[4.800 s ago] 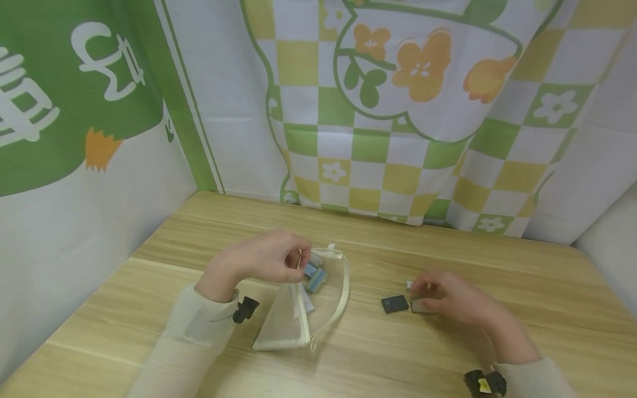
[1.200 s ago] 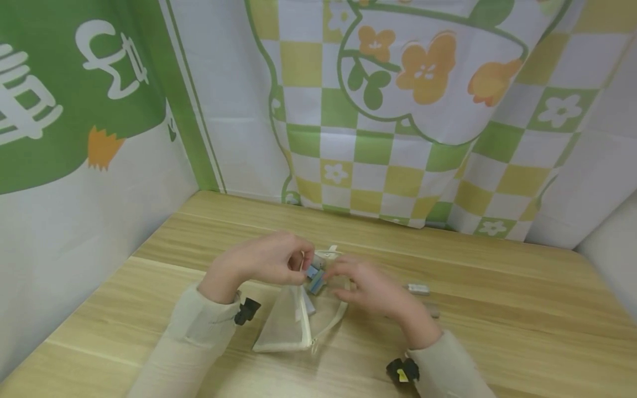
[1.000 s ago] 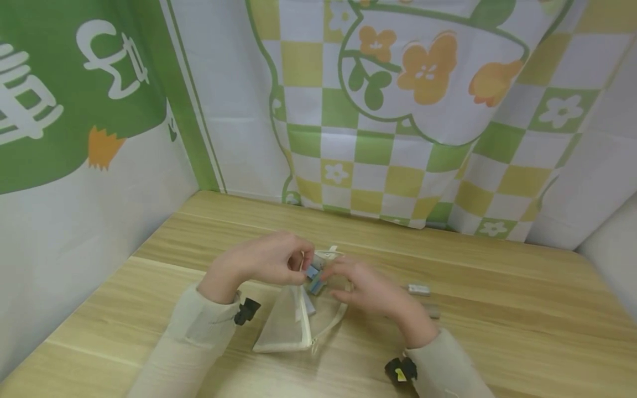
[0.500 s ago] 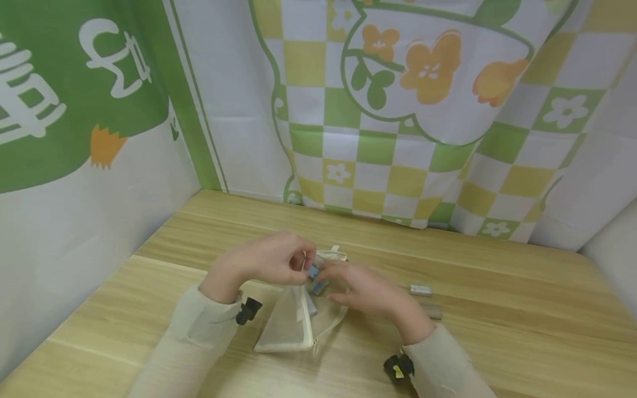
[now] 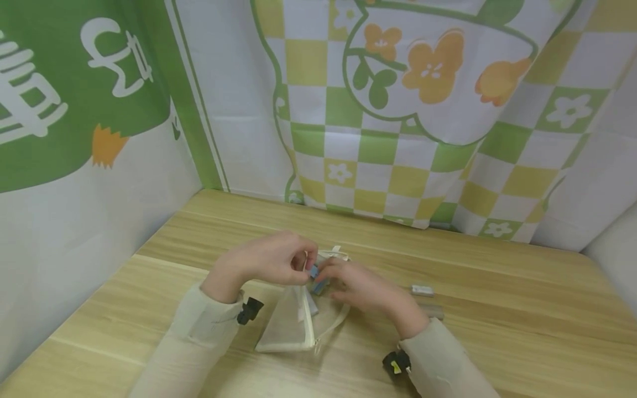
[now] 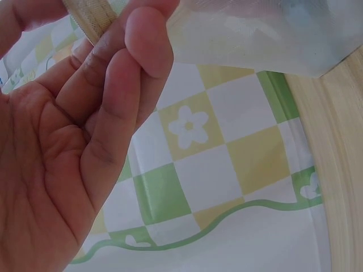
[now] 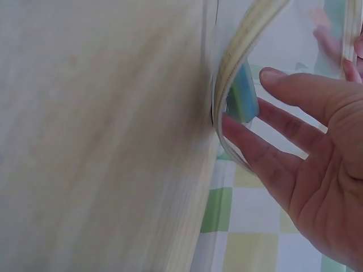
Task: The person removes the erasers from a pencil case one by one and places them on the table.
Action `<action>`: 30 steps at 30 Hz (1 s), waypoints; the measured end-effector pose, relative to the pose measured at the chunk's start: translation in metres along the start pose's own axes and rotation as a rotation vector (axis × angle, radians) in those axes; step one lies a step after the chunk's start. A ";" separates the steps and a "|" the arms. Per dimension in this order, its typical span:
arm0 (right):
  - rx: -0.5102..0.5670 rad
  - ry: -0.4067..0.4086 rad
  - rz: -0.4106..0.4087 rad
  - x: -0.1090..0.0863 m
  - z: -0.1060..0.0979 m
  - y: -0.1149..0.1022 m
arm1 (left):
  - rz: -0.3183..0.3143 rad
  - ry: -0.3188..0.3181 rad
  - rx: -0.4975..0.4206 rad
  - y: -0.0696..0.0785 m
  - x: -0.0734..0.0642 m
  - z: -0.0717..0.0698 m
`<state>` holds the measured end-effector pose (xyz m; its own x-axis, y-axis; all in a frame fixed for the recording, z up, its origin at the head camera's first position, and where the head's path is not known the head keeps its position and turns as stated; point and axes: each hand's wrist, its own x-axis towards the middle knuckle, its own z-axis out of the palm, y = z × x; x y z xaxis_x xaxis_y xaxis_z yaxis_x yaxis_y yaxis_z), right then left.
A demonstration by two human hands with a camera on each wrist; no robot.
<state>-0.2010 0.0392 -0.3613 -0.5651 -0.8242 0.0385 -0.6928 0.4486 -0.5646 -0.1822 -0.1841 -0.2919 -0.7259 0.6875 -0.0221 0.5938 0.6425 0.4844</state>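
A see-through pouch with a cream zip (image 5: 281, 329) stands unzipped on the wooden table. My left hand (image 5: 264, 260) pinches the zip edge of its mouth; in the left wrist view the zip tape (image 6: 93, 17) runs between thumb and fingers. Inside lie small blue-green blocks (image 5: 319, 286) and a whitish flat piece (image 5: 312, 304). My right hand (image 5: 365, 287) reaches into the mouth. In the right wrist view, its fingers (image 7: 266, 153) are loosely bent beside and behind a blue-green block (image 7: 244, 96), and the thumb stands apart from it. Whether the fingertips touch the block is unclear.
Right of my right hand lie a small white piece (image 5: 422, 290) and a grey-brown flat piece (image 5: 432, 311), partly behind the forearm. A checked curtain (image 5: 388, 166) hangs along the table's (image 5: 497, 326) back edge. Black wrist cameras (image 5: 250, 310) sit on both cuffs.
My right hand has gone from the small pieces at the right to the pouch mouth, then slightly deeper among the blue blocks. The left hand keeps its hold on the zip edge.
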 end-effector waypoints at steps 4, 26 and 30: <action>-0.012 -0.002 0.012 0.004 0.002 0.000 | 0.002 0.002 0.006 0.000 0.000 0.000; -0.120 -0.036 -0.012 0.010 0.003 0.004 | 0.021 0.001 0.013 0.000 0.000 -0.001; -0.111 -0.060 -0.004 0.010 0.003 0.005 | 0.022 0.003 0.013 0.001 0.000 -0.001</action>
<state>-0.2090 0.0320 -0.3663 -0.5368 -0.8436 -0.0105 -0.7423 0.4782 -0.4693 -0.1821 -0.1840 -0.2911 -0.7139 0.7002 -0.0092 0.6136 0.6318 0.4737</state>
